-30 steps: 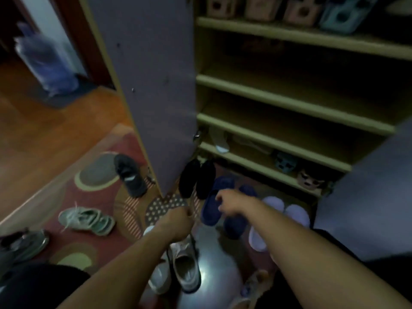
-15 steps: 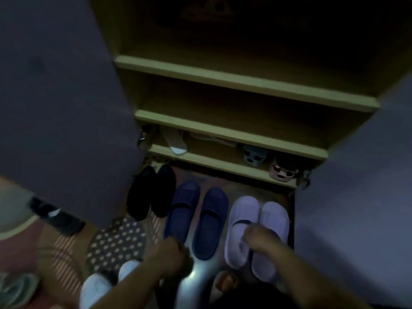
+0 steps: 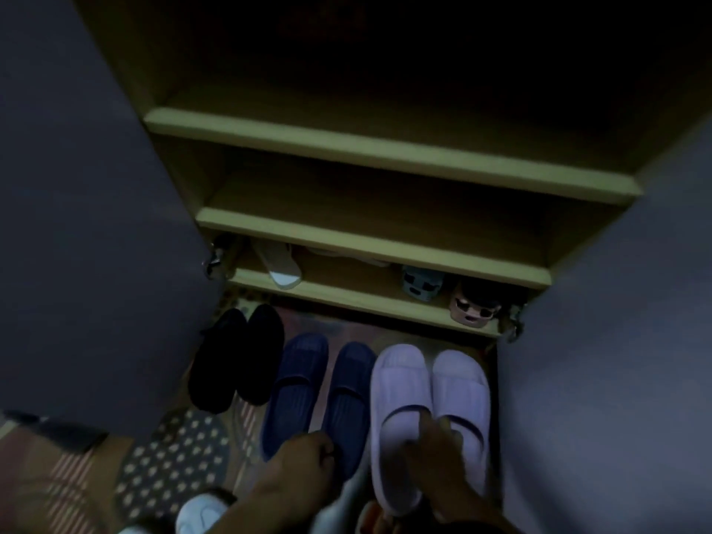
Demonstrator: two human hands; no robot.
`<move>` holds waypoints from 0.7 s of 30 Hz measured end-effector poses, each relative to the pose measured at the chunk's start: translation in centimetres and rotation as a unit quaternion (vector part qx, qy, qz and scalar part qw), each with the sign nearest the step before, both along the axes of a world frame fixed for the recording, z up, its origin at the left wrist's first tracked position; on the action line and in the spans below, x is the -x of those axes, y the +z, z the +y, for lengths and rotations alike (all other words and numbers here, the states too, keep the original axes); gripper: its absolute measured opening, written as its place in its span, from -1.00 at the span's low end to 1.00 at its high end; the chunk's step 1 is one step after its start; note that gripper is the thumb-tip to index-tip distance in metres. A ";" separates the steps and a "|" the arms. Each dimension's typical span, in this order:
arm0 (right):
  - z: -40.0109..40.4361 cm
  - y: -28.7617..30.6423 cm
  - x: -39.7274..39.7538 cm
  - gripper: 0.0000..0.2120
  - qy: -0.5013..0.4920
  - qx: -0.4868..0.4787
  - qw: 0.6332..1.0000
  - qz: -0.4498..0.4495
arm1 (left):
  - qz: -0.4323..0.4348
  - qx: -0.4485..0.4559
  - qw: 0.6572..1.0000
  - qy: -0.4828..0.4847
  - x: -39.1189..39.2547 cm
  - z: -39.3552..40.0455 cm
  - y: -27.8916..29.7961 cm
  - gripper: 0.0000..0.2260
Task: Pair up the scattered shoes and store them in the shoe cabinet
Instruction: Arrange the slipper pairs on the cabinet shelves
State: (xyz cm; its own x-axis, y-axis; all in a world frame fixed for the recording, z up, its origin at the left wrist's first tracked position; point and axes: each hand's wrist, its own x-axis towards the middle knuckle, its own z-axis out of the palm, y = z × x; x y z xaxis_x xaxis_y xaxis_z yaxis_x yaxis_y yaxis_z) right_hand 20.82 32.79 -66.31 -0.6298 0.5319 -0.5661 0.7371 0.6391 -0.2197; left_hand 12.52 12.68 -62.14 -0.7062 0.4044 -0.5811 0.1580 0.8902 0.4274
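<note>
Three pairs stand side by side on the floor before the open shoe cabinet (image 3: pixel 385 148): black shoes (image 3: pixel 235 360), navy slippers (image 3: pixel 296 379) and lilac slippers (image 3: pixel 400 383). My left hand (image 3: pixel 296 468) is curled at the heels of the navy slippers and grips them. My right hand (image 3: pixel 435 452) lies across the inner edges of the lilac slippers, fingers hooked into their openings. The picture is dark and blurred at the hands.
The bottom shelf (image 3: pixel 346 298) holds a white slipper (image 3: pixel 283 267) and two cartoon-face slippers (image 3: pixel 422 285), (image 3: pixel 476 306); the shelves above look bare. Grey doors stand open at left (image 3: pixel 96 225) and right (image 3: pixel 616 341). A white sneaker (image 3: pixel 198 514) lies on the dotted rug (image 3: pixel 173 468).
My view swung right and closer to the cabinet. My right hand went from the navy slippers to the lilac pair; my left hand came to the navy heels.
</note>
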 end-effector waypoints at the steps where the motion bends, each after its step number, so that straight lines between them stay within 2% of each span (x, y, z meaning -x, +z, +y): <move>1: -0.2 1.8 -0.1 -0.35 0.014 0.007 1.000 0.011 | 0.018 -0.016 1.000 -0.009 0.1 -0.1 1.2 -0.87; 6: 0.8 14.4 2.4 -0.21 0.052 0.056 0.996 0.049 | 0.142 -0.117 0.983 -0.012 1.8 0.4 11.2 -0.58; 9: -1.1 24.3 3.7 -0.20 0.079 0.030 0.989 0.124 | 0.224 -0.239 0.942 0.074 1.7 -1.2 19.2 -0.61; 10: -1.6 25.7 4.5 -0.20 0.087 0.024 0.987 0.136 | 0.242 -0.279 0.924 0.098 1.8 -1.5 20.1 -0.65; 12: -3.8 30.4 5.3 -0.20 0.102 0.000 0.984 0.147 | 0.292 -0.339 0.888 0.110 0.6 -4.0 23.2 -0.67; 13: -4.7 31.9 5.8 -0.21 0.106 0.003 0.982 0.154 | 0.311 -0.339 0.883 0.095 -0.1 -5.2 23.8 -0.63; 16: -7.3 34.6 6.7 -0.24 0.102 0.015 0.979 0.179 | 0.315 -0.257 0.912 0.056 -1.9 -7.6 25.3 -0.27; 18: -9.7 33.9 7.1 -0.28 0.109 0.015 0.979 0.170 | 0.310 -0.205 0.928 0.042 -2.7 -8.6 24.9 -0.10; 19: -10.4 33.1 7.1 -0.32 0.104 0.017 0.978 0.178 | 0.293 -0.207 0.933 0.041 -2.9 -8.5 24.6 -0.07; 21: -11.9 31.5 7.6 -0.40 0.109 0.015 0.977 0.185 | 0.216 -0.274 0.928 0.131 -2.6 -8.9 23.8 -0.08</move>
State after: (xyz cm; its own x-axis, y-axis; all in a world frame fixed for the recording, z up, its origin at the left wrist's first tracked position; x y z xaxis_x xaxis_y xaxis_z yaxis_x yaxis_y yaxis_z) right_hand 13.21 20.85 -34.82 -0.8904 0.3492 -0.2919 0.4513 0.7609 -0.4663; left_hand 15.07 3.78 -38.39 -0.9410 0.3377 0.0210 0.2289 0.5897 0.7745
